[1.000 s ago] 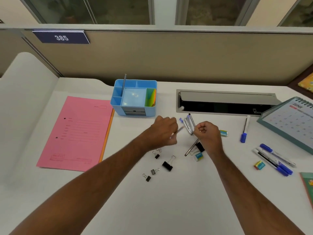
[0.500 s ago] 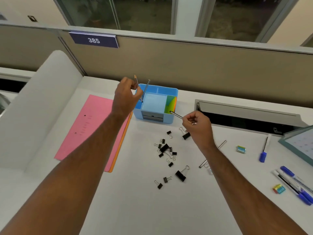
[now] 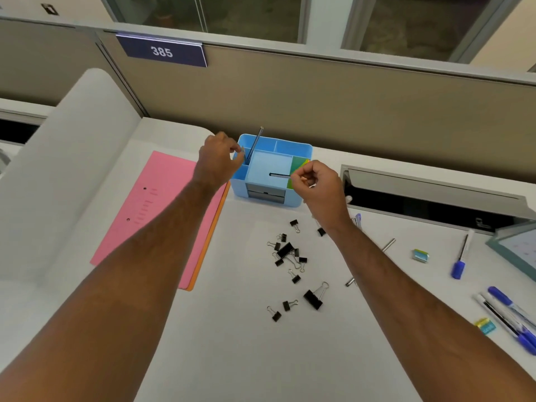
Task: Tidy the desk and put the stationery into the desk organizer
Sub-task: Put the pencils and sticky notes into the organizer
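Note:
The blue desk organizer stands at the back of the desk. A silver pen leans upright in its left rear compartment. My left hand hovers at the organizer's left rim, fingers loosely curled with nothing visible in them. My right hand pinches a dark pen, held level and pointing left over the big middle compartment. Several black binder clips lie scattered on the desk between my forearms. A silver pen lies partly hidden behind my right forearm.
A pink folder lies left of the organizer. On the right are a blue marker, a bunch of pens, two small erasers, a calendar and an open cable tray.
My left hand has lowered to the organizer's left compartment and the pencil it held above it no longer shows. My right hand has brought the dark pen over the organizer.

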Motion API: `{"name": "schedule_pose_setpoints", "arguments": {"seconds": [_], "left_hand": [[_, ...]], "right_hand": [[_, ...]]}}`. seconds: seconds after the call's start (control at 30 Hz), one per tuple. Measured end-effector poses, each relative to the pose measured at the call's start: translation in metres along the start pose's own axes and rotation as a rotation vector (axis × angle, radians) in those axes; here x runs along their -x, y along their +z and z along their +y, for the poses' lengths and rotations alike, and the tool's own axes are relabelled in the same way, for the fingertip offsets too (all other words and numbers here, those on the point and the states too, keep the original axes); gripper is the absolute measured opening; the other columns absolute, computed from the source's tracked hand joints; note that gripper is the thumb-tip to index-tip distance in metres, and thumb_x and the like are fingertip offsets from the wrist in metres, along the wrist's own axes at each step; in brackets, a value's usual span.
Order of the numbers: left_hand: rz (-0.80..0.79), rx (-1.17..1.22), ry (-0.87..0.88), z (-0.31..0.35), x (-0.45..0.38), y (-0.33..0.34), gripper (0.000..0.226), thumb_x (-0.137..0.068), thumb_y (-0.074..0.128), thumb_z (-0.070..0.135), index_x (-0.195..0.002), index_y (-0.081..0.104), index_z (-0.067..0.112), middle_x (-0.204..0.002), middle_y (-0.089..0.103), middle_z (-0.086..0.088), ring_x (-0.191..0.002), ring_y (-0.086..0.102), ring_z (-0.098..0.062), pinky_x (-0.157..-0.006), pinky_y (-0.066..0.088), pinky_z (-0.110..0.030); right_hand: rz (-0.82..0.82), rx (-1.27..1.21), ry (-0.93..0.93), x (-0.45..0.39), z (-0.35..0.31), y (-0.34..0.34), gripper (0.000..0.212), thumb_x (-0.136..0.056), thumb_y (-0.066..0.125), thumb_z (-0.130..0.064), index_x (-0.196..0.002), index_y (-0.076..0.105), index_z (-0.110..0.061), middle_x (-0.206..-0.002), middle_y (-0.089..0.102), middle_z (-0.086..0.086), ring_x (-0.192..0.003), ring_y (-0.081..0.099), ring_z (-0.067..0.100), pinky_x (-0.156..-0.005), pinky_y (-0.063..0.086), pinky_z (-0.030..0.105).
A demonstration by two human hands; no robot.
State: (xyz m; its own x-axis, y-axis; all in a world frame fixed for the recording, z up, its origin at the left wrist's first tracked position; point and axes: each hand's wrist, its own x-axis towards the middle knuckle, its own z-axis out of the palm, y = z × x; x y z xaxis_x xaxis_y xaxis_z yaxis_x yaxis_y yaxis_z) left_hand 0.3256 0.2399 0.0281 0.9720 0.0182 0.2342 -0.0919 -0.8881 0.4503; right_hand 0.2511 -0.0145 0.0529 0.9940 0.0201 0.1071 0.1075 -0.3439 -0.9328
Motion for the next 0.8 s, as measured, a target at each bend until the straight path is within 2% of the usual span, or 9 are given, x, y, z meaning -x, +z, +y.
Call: {"name": "schedule_pose_setpoints", "arguments": {"seconds": [0.1, 0.23, 0.4, 0.47, 0.53, 0.6, 0.7, 0.8], "left_hand": [[0.030, 0.038, -0.052, -0.010, 0.011, 0.002, 0.019, -0.096, 0.067, 0.024, -0.106, 0.074, 0.009, -0.107, 0.067, -0.008, -0.102, 0.057, -0.025, -0.084, 0.051, -0.038], [0.040, 0.091, -0.175, -0.023, 0.030, 0.003, 0.021, -0.098, 0.065, 0.021, -0.115, 0.071, 0.012, -0.118, 0.067, -0.006, -0.111, 0.055, -0.020, -0.092, 0.049, -0.033], [0.037, 0.141, -0.238, -0.031, 0.050, 0.011, 0.027, -0.099, 0.065, 0.028, -0.123, 0.067, 0.015, -0.121, 0.068, -0.002, -0.114, 0.055, -0.018, -0.093, 0.047, -0.030], [0.026, 0.165, -0.254, -0.032, 0.052, 0.014, 0.029, -0.099, 0.065, 0.031, -0.124, 0.067, 0.015, -0.121, 0.069, -0.001, -0.112, 0.057, -0.018, -0.094, 0.052, -0.034], [0.013, 0.185, -0.255, -0.032, 0.054, 0.017, 0.030, -0.100, 0.064, 0.032, -0.125, 0.067, 0.015, -0.120, 0.070, -0.001, -0.111, 0.059, -0.019, -0.094, 0.055, -0.039], [0.000, 0.191, -0.260, -0.031, 0.055, 0.018, 0.031, -0.100, 0.063, 0.032, -0.126, 0.067, 0.015, -0.120, 0.070, -0.001, -0.110, 0.059, -0.020, -0.093, 0.056, -0.040], [-0.026, 0.202, -0.272, -0.030, 0.056, 0.021, 0.030, -0.102, 0.060, 0.032, -0.125, 0.066, 0.014, -0.121, 0.070, -0.002, -0.111, 0.058, -0.020, -0.094, 0.055, -0.042], [-0.033, 0.223, -0.280, -0.029, 0.056, 0.020, 0.029, -0.102, 0.060, 0.032, -0.124, 0.067, 0.014, -0.119, 0.070, -0.002, -0.110, 0.059, -0.020, -0.094, 0.056, -0.044]], "right_hand": [[-0.016, 0.034, -0.021, -0.018, -0.006, 0.010, 0.003, -0.092, 0.069, -0.013, -0.091, 0.069, -0.010, -0.078, 0.068, -0.004, -0.066, 0.060, 0.000, -0.065, 0.052, 0.017], [-0.044, 0.076, -0.059, -0.046, -0.017, 0.029, 0.005, -0.094, 0.068, -0.012, -0.092, 0.071, -0.008, -0.073, 0.063, -0.008, -0.060, 0.054, -0.005, -0.060, 0.042, 0.008], [-0.095, 0.183, -0.093, -0.076, -0.026, 0.058, 0.006, -0.095, 0.066, -0.014, -0.091, 0.070, -0.010, -0.080, 0.068, -0.001, -0.065, 0.055, 0.002, -0.061, 0.044, 0.010], [-0.119, 0.244, -0.106, -0.085, -0.026, 0.068, 0.007, -0.095, 0.067, -0.014, -0.090, 0.070, -0.010, -0.080, 0.068, 0.001, -0.066, 0.056, 0.004, -0.060, 0.044, 0.010], [-0.149, 0.302, -0.115, -0.090, -0.023, 0.076, 0.007, -0.095, 0.066, -0.014, -0.091, 0.069, -0.009, -0.081, 0.069, 0.002, -0.070, 0.059, 0.008, -0.062, 0.049, 0.017], [-0.199, 0.361, -0.113, -0.092, -0.020, 0.083, 0.007, -0.096, 0.065, -0.015, -0.097, 0.069, -0.010, -0.085, 0.068, 0.003, -0.076, 0.062, 0.013, -0.069, 0.054, 0.024], [-0.260, 0.411, -0.093, -0.090, -0.018, 0.090, 0.022, -0.098, 0.065, -0.017, -0.119, 0.066, -0.011, -0.083, 0.063, -0.002, -0.072, 0.057, 0.008, -0.072, 0.048, 0.019], [-0.253, 0.423, -0.072, -0.088, -0.013, 0.090, 0.029, -0.099, 0.064, -0.017, -0.127, 0.064, -0.010, -0.088, 0.062, -0.003, -0.077, 0.056, 0.008, -0.073, 0.049, 0.022]]}}
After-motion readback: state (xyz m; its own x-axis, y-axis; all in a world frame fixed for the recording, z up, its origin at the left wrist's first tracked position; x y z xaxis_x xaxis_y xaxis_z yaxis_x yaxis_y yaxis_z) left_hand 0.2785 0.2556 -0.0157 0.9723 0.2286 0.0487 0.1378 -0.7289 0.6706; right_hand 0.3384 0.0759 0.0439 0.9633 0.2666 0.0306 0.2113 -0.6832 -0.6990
